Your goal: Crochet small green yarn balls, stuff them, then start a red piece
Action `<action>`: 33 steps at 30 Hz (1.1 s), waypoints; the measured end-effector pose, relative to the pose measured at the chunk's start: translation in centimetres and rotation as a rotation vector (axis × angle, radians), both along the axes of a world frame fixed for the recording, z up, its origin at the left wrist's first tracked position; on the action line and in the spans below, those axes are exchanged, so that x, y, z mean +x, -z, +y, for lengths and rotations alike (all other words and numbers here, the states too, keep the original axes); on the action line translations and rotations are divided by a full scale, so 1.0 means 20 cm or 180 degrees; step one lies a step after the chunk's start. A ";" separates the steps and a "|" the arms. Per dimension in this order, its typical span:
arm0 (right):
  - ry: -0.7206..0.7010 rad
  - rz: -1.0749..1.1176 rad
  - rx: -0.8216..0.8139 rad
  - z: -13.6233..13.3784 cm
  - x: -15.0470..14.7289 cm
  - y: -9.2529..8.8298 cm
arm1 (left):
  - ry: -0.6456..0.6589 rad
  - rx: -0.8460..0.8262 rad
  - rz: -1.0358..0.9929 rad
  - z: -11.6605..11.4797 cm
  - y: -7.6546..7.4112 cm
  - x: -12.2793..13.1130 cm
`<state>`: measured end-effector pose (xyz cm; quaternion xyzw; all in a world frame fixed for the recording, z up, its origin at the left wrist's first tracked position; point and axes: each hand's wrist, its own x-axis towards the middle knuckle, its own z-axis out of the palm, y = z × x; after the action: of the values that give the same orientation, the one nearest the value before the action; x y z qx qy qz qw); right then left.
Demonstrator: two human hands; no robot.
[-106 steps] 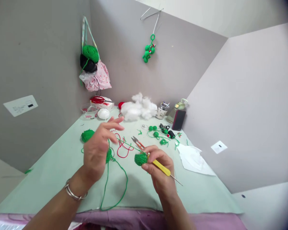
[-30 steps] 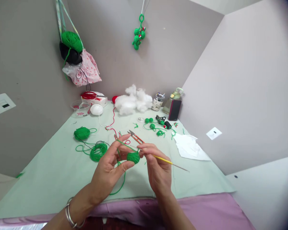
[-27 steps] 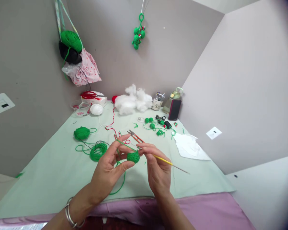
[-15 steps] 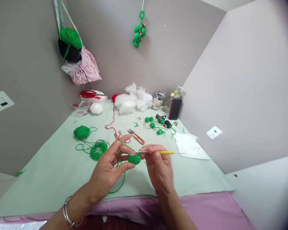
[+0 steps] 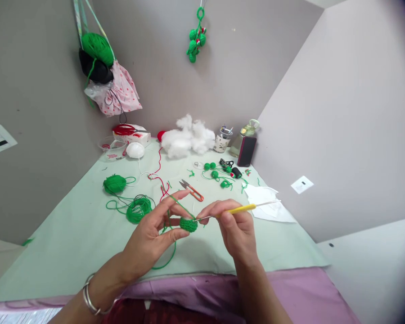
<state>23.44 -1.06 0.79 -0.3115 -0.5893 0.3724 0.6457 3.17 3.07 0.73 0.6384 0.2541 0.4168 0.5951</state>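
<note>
My left hand (image 5: 151,231) pinches a small green crocheted piece (image 5: 188,224) between thumb and fingers, with its index finger raised. A strand of green yarn (image 5: 182,205) runs from that finger down to the piece. In my right hand (image 5: 234,227) is a crochet hook (image 5: 241,209) with a yellow grip, held like a pencil. The hook's thin metal tip meets the top right edge of the green piece. More green yarn hangs below my left hand in a loop to the table.
Orange-handled thread snips (image 5: 192,190) lie just beyond my hands. Left are a green yarn ball (image 5: 114,183) and a loose green coil (image 5: 138,210). Small green crocheted balls (image 5: 215,174) lie right, near white paper (image 5: 265,204). White stuffing (image 5: 188,139) and a phone (image 5: 247,151) stand behind.
My right hand has moved right, and the crochet hook has tilted so its grip end is higher. Its tip has dropped to the edge of the green piece. My left hand stays nearly still.
</note>
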 end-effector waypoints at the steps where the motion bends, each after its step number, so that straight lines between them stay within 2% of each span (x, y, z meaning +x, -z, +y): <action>1: 0.0031 -0.0074 0.0011 0.00 0.00 0.00 | -0.0008 0.0038 0.0008 0.00 0.00 0.00; 8: 0.0197 -0.0488 0.0147 -0.03 0.00 -0.04 | -0.0075 0.0326 0.0141 0.01 -0.02 -0.01; 14: 0.0139 -0.0849 0.0274 -0.04 0.01 -0.06 | -0.0111 0.0715 0.0357 0.02 -0.04 -0.02; 20: 0.0123 -0.1728 0.0444 -0.06 0.04 -0.14 | -0.0208 0.0944 0.0605 0.02 -0.02 -0.03; 23: 0.0491 -0.2445 0.0804 -0.07 0.02 -0.15 | -0.0310 0.0826 0.0552 0.01 -0.02 0.00; 26: 0.1065 -0.2857 0.1336 -0.08 -0.02 -0.09 | -0.0571 0.0299 0.0329 -0.02 -0.01 0.03; 29: 0.1551 -0.2785 0.1588 -0.08 -0.07 0.00 | -0.0805 -0.0032 0.0149 -0.05 -0.01 0.06; 31: 0.1723 -0.2341 0.1318 -0.09 -0.10 0.04 | -0.0977 -0.0020 0.0133 -0.07 0.00 0.07; 33: 0.1619 -0.1710 0.0896 -0.10 -0.14 0.05 | -0.1114 0.0091 0.0157 -0.07 0.01 0.08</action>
<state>20.62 -3.08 -0.16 -0.4423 -0.6866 0.0213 0.5766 4.72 1.59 0.44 0.6029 0.3700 0.5018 0.4979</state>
